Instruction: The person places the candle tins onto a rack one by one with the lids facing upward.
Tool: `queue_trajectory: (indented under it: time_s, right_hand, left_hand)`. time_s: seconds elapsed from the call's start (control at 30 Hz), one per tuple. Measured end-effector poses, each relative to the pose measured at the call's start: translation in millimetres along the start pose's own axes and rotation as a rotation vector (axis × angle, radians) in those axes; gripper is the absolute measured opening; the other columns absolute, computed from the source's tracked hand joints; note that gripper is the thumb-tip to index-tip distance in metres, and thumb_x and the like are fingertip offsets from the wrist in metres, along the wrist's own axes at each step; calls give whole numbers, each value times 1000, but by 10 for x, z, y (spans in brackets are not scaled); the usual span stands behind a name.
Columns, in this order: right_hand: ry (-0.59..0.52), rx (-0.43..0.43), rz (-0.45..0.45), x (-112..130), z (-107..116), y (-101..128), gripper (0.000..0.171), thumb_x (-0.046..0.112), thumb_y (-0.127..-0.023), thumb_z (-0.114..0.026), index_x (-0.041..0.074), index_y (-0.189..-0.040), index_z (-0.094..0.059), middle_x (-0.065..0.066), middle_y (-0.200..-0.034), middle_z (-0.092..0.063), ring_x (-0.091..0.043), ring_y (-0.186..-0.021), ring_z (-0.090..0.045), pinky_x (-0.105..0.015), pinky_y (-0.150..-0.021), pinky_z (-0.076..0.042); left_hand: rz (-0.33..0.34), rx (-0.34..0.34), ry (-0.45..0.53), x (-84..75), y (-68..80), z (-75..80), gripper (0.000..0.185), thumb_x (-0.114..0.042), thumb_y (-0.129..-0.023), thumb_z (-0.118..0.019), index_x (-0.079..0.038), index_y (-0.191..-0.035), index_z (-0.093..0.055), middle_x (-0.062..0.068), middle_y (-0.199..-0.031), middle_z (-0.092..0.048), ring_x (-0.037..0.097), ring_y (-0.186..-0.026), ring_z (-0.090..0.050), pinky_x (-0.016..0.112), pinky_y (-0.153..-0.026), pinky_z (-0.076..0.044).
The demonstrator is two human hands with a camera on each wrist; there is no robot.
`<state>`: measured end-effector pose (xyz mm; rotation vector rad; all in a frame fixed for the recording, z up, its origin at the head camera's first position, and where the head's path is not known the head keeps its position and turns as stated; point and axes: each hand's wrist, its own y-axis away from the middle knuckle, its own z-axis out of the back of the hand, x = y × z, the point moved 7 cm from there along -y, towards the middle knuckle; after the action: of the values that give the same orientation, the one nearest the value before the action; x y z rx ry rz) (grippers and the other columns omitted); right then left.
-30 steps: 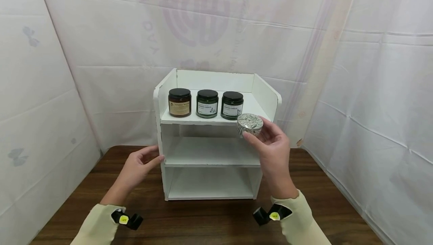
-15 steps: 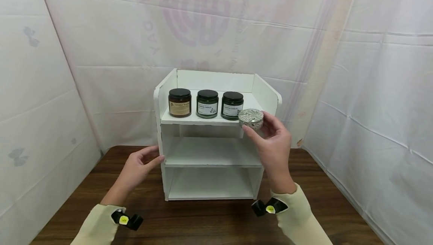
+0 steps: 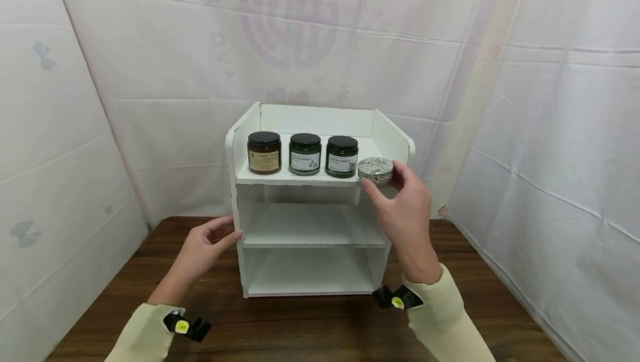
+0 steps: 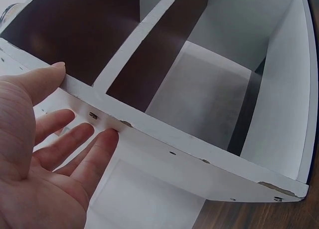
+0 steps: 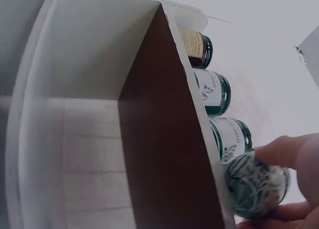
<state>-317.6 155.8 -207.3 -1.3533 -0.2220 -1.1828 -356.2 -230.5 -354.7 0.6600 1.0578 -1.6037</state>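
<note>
A white three-tier shelf unit (image 3: 240,154) stands on a dark wooden table (image 3: 310,326). Its top tier carries a brown jar (image 3: 264,152) and two green jars (image 3: 305,154) (image 3: 342,156), all with black lids. My right hand (image 3: 400,206) grips a small round patterned tin (image 3: 375,170) (image 5: 255,184) at the right front of the top tier, beside the right green jar (image 5: 230,139). My left hand (image 3: 202,248) (image 4: 47,154) rests with straight fingers against the unit's left side wall (image 4: 149,139).
White sheeting (image 3: 550,129) encloses the table on the left, back and right. The middle (image 3: 312,223) and bottom (image 3: 310,273) tiers show bare white boards. Black wrist cameras (image 3: 187,326) (image 3: 395,298) sit on both cream sleeves.
My right hand has carried the patterned tin up and back from in front of the shelf's edge onto the top tier. The left hand has stayed at the side wall.
</note>
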Motion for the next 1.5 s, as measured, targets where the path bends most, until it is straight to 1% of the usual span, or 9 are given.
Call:
queue_trajectory:
  time_s: [0.23, 0.43, 0.6, 0.77, 0.83, 1.0, 1.1, 1.23, 1.5]
  right_hand:
    - [197, 123, -68, 67, -9, -80, 65, 32, -91, -78, -2, -141, -55, -19, -134, -66, -33, -124, -63, -49, -106, -50]
    - [282, 155, -80, 101, -26, -110, 63, 33, -94, -75, -5, -140, -54, -20, -134, -65, -33, -122, -63, -48, -103, -52]
    - [343, 143, -54, 149, -39, -112, 57, 32, -97, -71, -7, -135, -55, -24, -130, -65, -36, -118, -63, -50, -99, -52]
    - [344, 111, -52, 150, -44, -92, 46, 32, -97, -70, -4, -124, -59, -19, -108, -68, -31, -93, -60, -45, -78, -50]
    - [330, 92, -54, 139, -47, -79, 49, 34, -97, -71, -4, -125, -58, -18, -106, -67, -30, -91, -58, -43, -77, -49]
    - [308, 44, -6, 144, -95, -76, 71, 37, -93, -76, -9, -140, -49, -25, -131, -63, -37, -119, -60, -51, -101, -50]
    - [308, 22, 28, 159, -138, -89, 71, 33, -93, -76, -11, -141, -47, -27, -136, -59, -40, -127, -56, -53, -108, -46]
    - [329, -1, 51, 173, -169, -107, 64, 29, -94, -75, -11, -138, -51, -26, -132, -61, -40, -124, -58, -53, -106, -47]
    - [399, 11, 89, 202, -237, -167, 51, 27, -97, -71, -10, -128, -56, -22, -115, -62, -38, -109, -63, -51, -94, -52]
  left_hand:
    - [5, -3, -20, -11, 8, 5, 61, -40, -99, -69, -6, -148, -54, 18, -140, -64, 29, -125, -60, 17, -84, -52]
    - [18, -6, -30, 7, 10, 13, 62, -42, -99, -69, -6, -147, -54, 18, -139, -64, 33, -128, -58, 16, -85, -51]
    - [15, -8, -38, 7, 12, 17, 62, -43, -99, -68, -6, -147, -54, 18, -138, -65, 29, -125, -60, 17, -85, -52]
    - [4, -3, -24, -2, 11, 7, 62, -42, -99, -69, -6, -147, -55, 18, -138, -65, 24, -122, -62, 18, -85, -53]
    - [0, -1, -11, -4, 11, 2, 61, -40, -99, -69, -6, -147, -55, 18, -138, -65, 23, -121, -63, 18, -85, -53]
    - [-4, -6, 5, -9, 8, 12, 59, -37, -98, -70, -6, -147, -55, 19, -137, -66, 10, -114, -63, 17, -83, -53]
    - [-2, -5, 5, -7, 11, 17, 59, -36, -99, -70, -5, -147, -55, 19, -138, -65, 4, -112, -61, 17, -83, -53]
    - [-5, -1, -1, -15, 12, 12, 59, -36, -99, -70, -5, -147, -55, 19, -139, -64, 8, -115, -61, 17, -83, -53]
    - [-24, 3, 5, -27, 13, 1, 58, -34, -100, -69, -3, -147, -54, 21, -139, -64, 29, -123, -63, 17, -83, -54]
